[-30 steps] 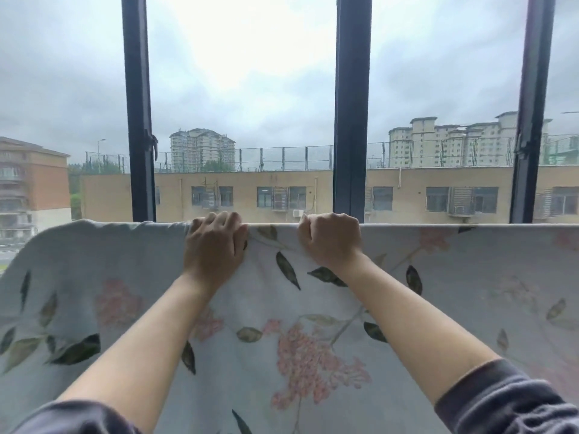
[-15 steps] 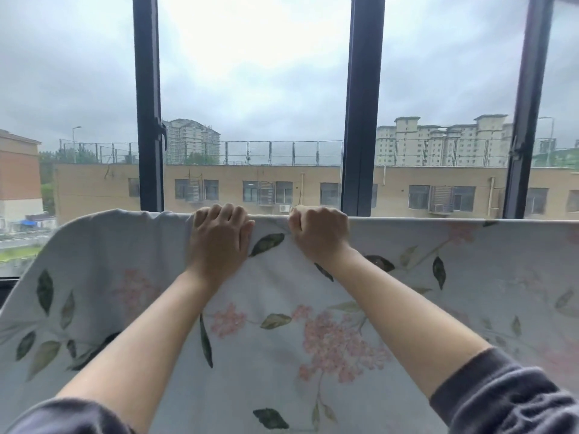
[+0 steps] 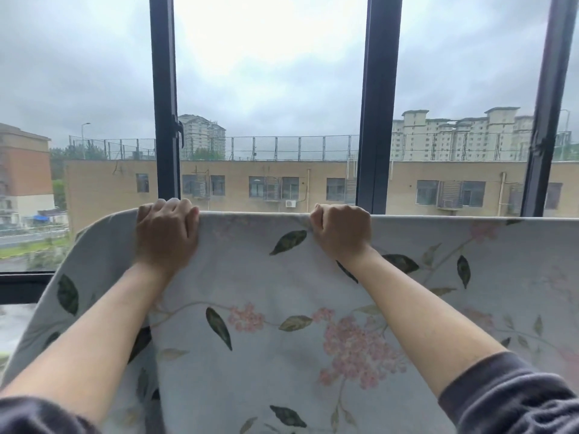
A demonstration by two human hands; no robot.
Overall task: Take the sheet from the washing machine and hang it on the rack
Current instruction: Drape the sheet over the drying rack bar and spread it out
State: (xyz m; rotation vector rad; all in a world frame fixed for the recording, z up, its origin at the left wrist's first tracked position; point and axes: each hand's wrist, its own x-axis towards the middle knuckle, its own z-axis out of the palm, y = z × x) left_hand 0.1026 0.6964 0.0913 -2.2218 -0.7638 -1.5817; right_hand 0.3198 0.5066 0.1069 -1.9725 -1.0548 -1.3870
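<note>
Head view: floral sheet [image 3: 282,355] draped along a straight top edge before the window [image 3: 377,120].
Left hand [image 3: 166,236] hooked its fingers over that edge; right hand [image 3: 341,230] was fisted on it, fabric bunched (support underneath hidden).

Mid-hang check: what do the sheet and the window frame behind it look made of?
The sheet: thin matte fabric, likely cotton, pale with printed leaves and pink flowers; it drapes and bends softly. The window frame: dark, smooth, slim straight bars, probably painted metal, though plastic is possible.
</note>
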